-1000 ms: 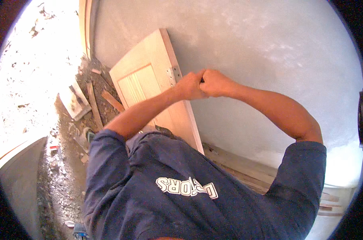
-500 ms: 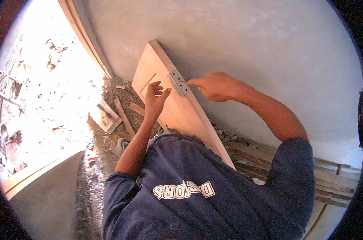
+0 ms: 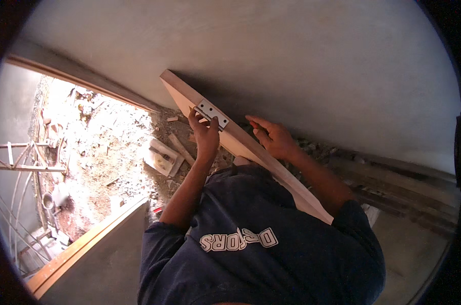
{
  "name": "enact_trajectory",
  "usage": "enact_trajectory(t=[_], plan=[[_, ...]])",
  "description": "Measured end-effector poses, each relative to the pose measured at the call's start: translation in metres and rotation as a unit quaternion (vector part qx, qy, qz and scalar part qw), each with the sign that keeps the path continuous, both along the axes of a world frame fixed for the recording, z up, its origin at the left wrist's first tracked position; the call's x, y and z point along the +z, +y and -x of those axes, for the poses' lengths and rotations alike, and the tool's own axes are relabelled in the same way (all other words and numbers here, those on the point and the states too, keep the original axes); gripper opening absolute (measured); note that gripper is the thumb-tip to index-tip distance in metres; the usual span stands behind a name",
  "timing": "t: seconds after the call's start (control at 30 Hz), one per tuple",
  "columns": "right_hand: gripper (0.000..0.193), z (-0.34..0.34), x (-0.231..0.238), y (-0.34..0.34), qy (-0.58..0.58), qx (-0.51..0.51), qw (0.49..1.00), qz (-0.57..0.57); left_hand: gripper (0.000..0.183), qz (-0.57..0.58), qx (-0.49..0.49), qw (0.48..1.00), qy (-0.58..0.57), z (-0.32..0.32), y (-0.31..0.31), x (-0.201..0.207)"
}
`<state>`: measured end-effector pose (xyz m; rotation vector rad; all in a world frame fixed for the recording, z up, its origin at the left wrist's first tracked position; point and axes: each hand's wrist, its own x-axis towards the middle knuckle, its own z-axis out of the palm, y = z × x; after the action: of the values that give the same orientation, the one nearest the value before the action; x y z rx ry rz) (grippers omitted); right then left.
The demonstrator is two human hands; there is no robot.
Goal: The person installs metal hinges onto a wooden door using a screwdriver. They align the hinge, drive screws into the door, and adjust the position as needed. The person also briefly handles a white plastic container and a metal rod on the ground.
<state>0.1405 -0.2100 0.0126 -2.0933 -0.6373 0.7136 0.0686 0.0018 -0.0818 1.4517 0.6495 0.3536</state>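
Observation:
A pale wooden door panel [image 3: 286,178] stands on its side in front of me, its narrow edge facing up. On that edge lies a silver metal hinge [image 3: 210,113] with dark screw holes. My left hand [image 3: 206,140] grips the hinge along its knuckle side, thumb and fingers closed at its near border. Beyond the panel, on the wall side, my right hand [image 3: 276,138] is apart from the hinge, its forefinger extended and the other fingers curled. A small reddish spot shows at those fingers; what it is I cannot make out.
A grey plastered wall [image 3: 301,56] rises behind the panel. Timber planks [image 3: 393,188] lie along its foot at right. Left are a wood-framed doorway [image 3: 88,86], bright rubble outside, and a pale board [image 3: 162,158] with scraps. Another wooden frame [image 3: 83,244] stands lower left.
My left hand has closed on the hinge from beside it. My right hand has drawn back from the hinge, nearer to me along the panel. The view has turned.

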Motion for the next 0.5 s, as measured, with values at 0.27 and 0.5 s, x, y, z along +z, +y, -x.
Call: enact_trajectory(t=[0.27, 0.5], plan=[[0.041, 0.013, -0.027, -0.017, -0.018, -0.052, 0.995, -0.085, 0.044, 0.280, 0.087, 0.956, 0.009, -0.004, 0.011, 0.002], [0.041, 0.021, -0.028, -0.023, 0.043, -0.095, 0.990, -0.100, 0.027, -0.016, 0.026, 0.995, 0.090, -0.004, 0.015, 0.041]])
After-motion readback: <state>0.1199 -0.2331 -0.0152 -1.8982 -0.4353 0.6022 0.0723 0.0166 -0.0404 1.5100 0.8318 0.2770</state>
